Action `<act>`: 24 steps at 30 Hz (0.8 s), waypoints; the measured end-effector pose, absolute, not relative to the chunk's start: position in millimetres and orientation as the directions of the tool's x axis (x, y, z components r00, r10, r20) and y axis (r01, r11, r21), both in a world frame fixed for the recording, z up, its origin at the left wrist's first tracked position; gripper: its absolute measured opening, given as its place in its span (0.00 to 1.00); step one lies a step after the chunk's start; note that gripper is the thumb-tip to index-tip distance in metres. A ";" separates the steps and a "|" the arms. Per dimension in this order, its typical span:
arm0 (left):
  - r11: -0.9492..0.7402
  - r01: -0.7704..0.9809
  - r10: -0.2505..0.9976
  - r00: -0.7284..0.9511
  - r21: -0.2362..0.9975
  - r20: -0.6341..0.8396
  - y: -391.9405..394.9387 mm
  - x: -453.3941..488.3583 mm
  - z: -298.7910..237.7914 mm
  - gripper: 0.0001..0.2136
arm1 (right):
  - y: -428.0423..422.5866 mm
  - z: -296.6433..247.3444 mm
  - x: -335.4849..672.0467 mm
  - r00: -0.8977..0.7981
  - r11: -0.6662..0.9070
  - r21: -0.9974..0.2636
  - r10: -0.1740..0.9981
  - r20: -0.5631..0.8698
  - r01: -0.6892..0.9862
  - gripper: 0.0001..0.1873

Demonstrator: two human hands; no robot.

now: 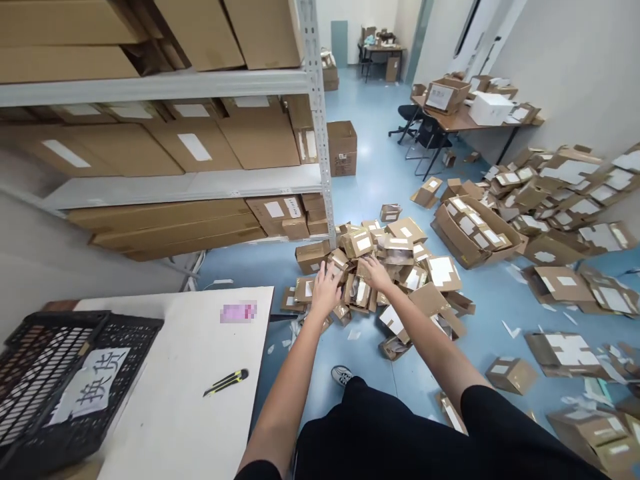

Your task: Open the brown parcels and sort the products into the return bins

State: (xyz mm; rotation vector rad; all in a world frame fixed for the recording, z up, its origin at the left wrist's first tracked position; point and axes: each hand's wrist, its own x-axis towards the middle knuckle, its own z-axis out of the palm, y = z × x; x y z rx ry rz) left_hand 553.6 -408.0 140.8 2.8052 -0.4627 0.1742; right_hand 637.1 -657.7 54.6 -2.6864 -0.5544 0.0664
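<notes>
A heap of small brown cardboard boxes lies on the floor in front of me, many with white labels. My left hand reaches over the left part of the heap, its fingers spread and nothing held. Just to the right, my right hand is stretched out over the boxes, fingers extended beside a small carton. Whether its fingertips touch that carton, I cannot tell. Below the hands sits an opened box with pale material inside.
At left a white-topped table carries a box cutter and a black plastic crate. A metal shelf of cartons stands behind it. On the right are a large open carton and more scattered boxes.
</notes>
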 end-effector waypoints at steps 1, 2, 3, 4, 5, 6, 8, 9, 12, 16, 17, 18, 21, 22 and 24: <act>-0.924 -0.288 -0.259 0.955 0.251 0.144 -393.8 546.7 137.3 0.25 | -634.5 50.6 630.9 0.903 -0.815 -0.411 0.426 0.055 0.409 0.40; -0.940 -0.242 -0.216 0.968 0.241 0.131 -378.4 539.2 134.5 0.25 | -609.7 48.5 625.2 0.880 -0.779 -0.434 0.469 0.077 0.453 0.39; -0.953 -0.193 -0.168 0.978 0.234 0.123 -362.2 530.9 132.3 0.25 | -583.6 48.5 620.1 0.853 -0.740 -0.454 0.512 0.097 0.496 0.38; -0.963 -0.141 -0.116 0.986 0.229 0.118 -345.5 521.6 130.8 0.26 | -556.7 50.3 615.3 0.826 -0.703 -0.470 0.553 0.110 0.533 0.38; -0.970 -0.085 -0.060 0.991 0.226 0.117 -328.5 511.0 129.9 0.26 | -529.2 53.7 610.7 0.798 -0.669 -0.482 0.591 0.117 0.566 0.38; -0.975 -0.027 -0.001 0.993 0.222 0.117 -311.4 498.8 129.4 0.26 | -501.5 58.4 605.8 0.768 -0.634 -0.492 0.628 0.121 0.596 0.38; -0.973 0.098 0.123 0.986 0.210 0.112 -278.6 468.2 129.9 0.26 | -446.6 70.1 593.2 0.695 -0.557 -0.505 0.708 0.127 0.659 0.38; -0.965 0.167 0.191 0.976 0.202 0.106 -263.6 448.8 131.0 0.26 | -420.0 76.4 584.3 0.651 -0.513 -0.509 0.748 0.129 0.691 0.39; -0.904 0.388 0.407 0.909 0.178 0.090 -227.7 372.7 137.9 0.28 | -345.5 93.4 542.0 0.483 -0.351 -0.512 0.864 0.146 0.784 0.38; -0.714 0.680 0.698 0.709 0.169 0.095 -202.0 234.0 149.2 0.29 | -256.0 106.1 441.4 0.172 -0.044 -0.500 0.962 0.212 0.865 0.37; -0.644 0.745 0.764 0.638 0.176 0.097 -199.1 194.1 151.1 0.29 | -235.5 107.6 407.4 0.086 0.041 -0.498 0.969 0.230 0.866 0.37; -0.565 0.803 0.825 0.557 0.187 0.099 -198.3 152.5 152.5 0.29 | -216.8 108.7 370.0 -0.003 0.128 -0.496 0.970 0.245 0.859 0.37; -0.297 0.926 0.954 0.279 0.232 0.105 -211.7 22.9 153.1 0.30 | -177.1 110.0 241.5 -0.273 0.374 -0.490 0.924 0.267 0.787 0.36; -0.204 0.948 0.977 0.183 0.246 0.107 -222.3 -19.9 151.9 0.30 | -170.4 109.7 195.6 -0.357 0.447 -0.488 0.894 0.270 0.750 0.36; -0.029 0.961 0.994 -0.001 0.273 0.110 -251.9 -102.4 147.3 0.30 | -166.4 107.8 103.2 -0.503 0.571 -0.484 0.819 0.278 0.663 0.36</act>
